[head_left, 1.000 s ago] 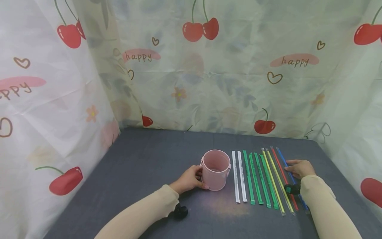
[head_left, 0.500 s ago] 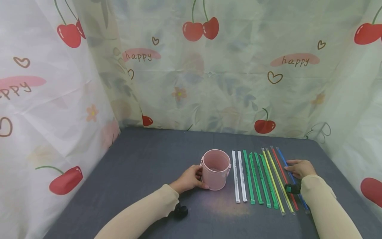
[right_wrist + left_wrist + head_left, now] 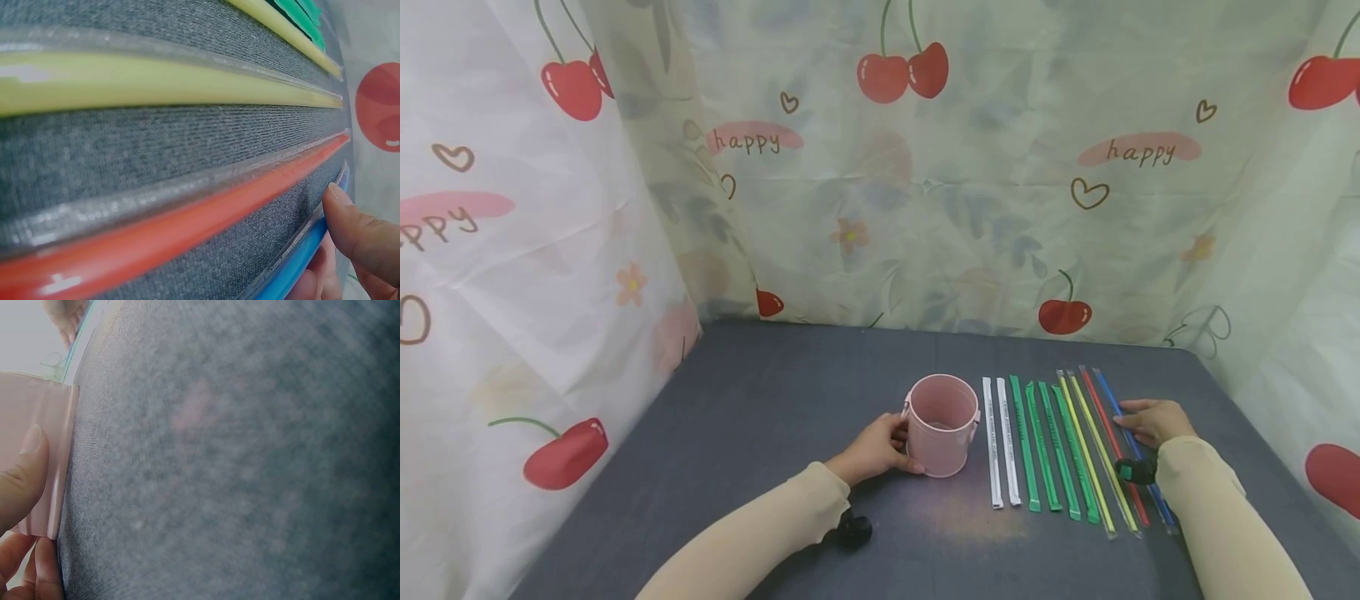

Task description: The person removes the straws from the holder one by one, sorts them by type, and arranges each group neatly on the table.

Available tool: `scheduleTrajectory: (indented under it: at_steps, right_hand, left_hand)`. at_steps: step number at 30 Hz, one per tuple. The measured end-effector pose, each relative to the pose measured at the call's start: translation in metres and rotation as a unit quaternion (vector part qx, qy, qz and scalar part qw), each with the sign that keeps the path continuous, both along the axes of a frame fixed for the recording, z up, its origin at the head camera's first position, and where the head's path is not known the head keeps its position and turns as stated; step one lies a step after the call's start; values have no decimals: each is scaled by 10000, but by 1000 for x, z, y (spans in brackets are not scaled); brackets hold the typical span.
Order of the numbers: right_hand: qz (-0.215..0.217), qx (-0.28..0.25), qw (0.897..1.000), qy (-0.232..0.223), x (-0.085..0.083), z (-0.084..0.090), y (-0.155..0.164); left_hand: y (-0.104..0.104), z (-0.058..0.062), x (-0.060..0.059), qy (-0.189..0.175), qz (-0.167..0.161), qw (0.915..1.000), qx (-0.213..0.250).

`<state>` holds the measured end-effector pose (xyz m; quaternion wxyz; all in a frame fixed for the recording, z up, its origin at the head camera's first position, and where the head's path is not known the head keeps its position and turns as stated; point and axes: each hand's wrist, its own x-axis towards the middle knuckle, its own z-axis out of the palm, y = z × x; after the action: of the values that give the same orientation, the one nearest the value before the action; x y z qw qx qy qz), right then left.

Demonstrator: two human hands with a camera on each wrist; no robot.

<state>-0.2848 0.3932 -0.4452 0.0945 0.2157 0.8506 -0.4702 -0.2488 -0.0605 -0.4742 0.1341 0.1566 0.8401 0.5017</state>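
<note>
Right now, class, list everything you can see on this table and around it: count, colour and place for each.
pink cup: one, pink, mid table, upright, left of the straws
white straws: two, white, wrapped, nearest the cup
green straws: four, green, right of the white ones
yellow straws: two, yellow, clear wrappers
red straw: one, red
blue straw: one, blue, rightmost
table: one, dark grey cloth
curtain: cherry print, behind and at the sides
left hand: holds the cup's side
right hand: fingertips on the blue straw
</note>
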Motion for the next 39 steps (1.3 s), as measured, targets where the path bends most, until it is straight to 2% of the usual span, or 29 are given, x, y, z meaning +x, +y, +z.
scheduleTrajectory:
  at_steps: [11,23,39]
  right_hand:
    - [-6,-66,10000,-29,-3,-1,2]
    - [78,-34,10000,-24,1,2,0]
    - [-93,-169,9998,-45,0,2,1]
  left_hand:
    - [1,-3,-2,32,11,10000,17]
    - [1,-2,-2,85,-20,10000,22]
    - [1,-4,-3,86,-47,9999,46]
